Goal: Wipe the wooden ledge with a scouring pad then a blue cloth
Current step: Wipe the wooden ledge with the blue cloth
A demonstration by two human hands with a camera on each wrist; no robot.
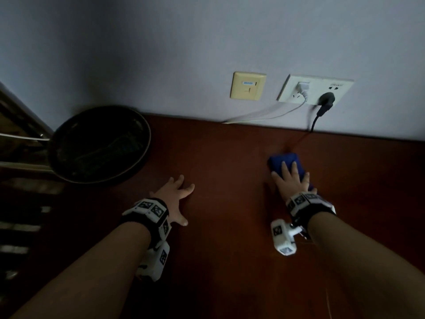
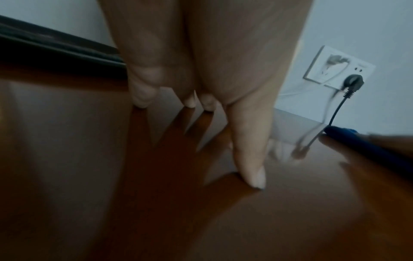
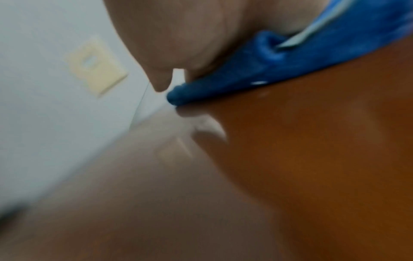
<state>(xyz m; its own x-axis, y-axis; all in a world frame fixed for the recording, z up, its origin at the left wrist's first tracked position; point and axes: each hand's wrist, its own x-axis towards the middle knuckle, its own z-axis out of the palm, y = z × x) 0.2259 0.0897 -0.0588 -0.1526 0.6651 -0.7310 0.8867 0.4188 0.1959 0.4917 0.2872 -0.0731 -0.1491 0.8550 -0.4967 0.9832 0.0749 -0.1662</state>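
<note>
Dark round pan point(image 1: 99, 143), beige wall plate point(image 1: 248, 85), white socket panel point(image 1: 315, 89), black plug point(image 1: 326, 99)

The right hand point(image 3: 178, 35) lies on top of the blue cloth point(image 3: 290, 58), its fingers point(image 3: 159, 83) reaching just past the cloth's far edge. The cloth rests on the brown wooden ledge point(image 3: 324, 150). Left of the cloth, a blurred cream wall plate point(image 3: 96, 68) sits on the pale wall point(image 3: 40, 106).
</note>
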